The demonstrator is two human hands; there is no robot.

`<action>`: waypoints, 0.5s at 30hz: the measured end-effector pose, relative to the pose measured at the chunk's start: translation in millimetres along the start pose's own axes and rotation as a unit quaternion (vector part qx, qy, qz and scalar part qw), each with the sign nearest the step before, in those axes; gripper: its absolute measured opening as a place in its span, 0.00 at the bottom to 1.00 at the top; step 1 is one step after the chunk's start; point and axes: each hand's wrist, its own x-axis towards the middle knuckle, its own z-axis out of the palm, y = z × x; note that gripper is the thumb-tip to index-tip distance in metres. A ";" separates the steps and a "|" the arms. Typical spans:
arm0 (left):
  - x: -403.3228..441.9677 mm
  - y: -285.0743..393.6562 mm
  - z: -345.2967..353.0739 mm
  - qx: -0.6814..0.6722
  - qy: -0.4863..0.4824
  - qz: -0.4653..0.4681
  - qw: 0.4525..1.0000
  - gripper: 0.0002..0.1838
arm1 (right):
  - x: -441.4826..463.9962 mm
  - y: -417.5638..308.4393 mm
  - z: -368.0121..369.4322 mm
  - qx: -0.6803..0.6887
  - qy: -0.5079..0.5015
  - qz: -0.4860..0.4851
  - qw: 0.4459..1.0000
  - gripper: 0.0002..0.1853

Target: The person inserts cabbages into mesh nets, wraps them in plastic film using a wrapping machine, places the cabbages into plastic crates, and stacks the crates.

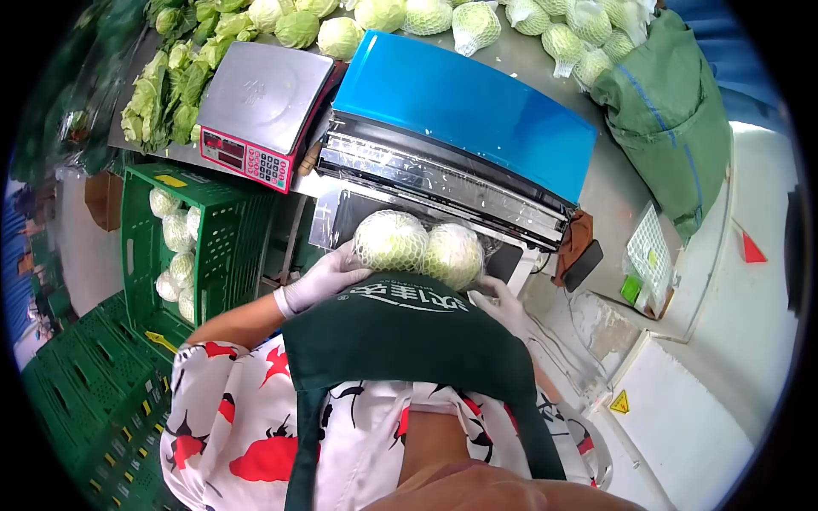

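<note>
Two pale green cabbages in white foam netting sit side by side in front of my apron, a left cabbage (390,241) and a right cabbage (452,255). My left hand (328,279), in a white glove, presses its fingers against the outer side of the left one. On the other side, my right hand (504,308), also gloved, has its fingers at the lower edge of the right one. The pair is held between both hands at the front edge of a blue-topped wrapping machine (460,106). The undersides of the cabbages and some fingertips are hidden.
A scale (264,106) with a red keypad panel stands left of the machine. Below it, a green crate (230,226) holds several netted cabbages. More cabbages (381,14) line the back of the table, loose leaves (170,94) lie left, and a green sack (660,119) sits right.
</note>
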 end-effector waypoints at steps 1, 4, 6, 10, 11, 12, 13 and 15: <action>-2.3 2.4 -1.7 0.152 0.039 0.021 0.987 0.26 | 1.3 7.9 5.2 0.001 0.047 -0.022 0.999 0.16; -5.2 7.8 -2.7 0.519 0.147 0.151 0.828 0.23 | 8.6 31.4 20.4 -0.004 0.187 -0.086 0.979 0.11; -4.2 21.1 -12.5 0.579 0.159 0.242 0.762 0.19 | 7.2 9.4 33.6 0.047 0.284 -0.133 0.948 0.15; -5.2 47.7 -6.8 0.099 0.198 0.081 0.972 0.15 | 7.2 15.4 -3.6 0.199 0.183 -0.088 0.959 0.14; -3.3 39.0 -10.7 -0.034 0.213 0.075 0.974 0.15 | 4.1 41.5 -10.2 0.078 0.169 -0.073 0.980 0.14; -19.0 53.6 -12.6 0.031 0.185 0.006 0.982 0.14 | 1.8 78.7 -12.5 -0.044 0.151 -0.056 0.986 0.14; -28.0 -12.1 -46.9 0.045 0.119 -0.099 0.987 0.17 | 5.7 100.5 -2.4 -0.101 0.127 -0.040 0.986 0.13; -22.9 -85.9 -64.4 0.143 0.052 -0.162 0.975 0.18 | 13.7 142.1 18.1 -0.217 0.076 -0.017 0.973 0.14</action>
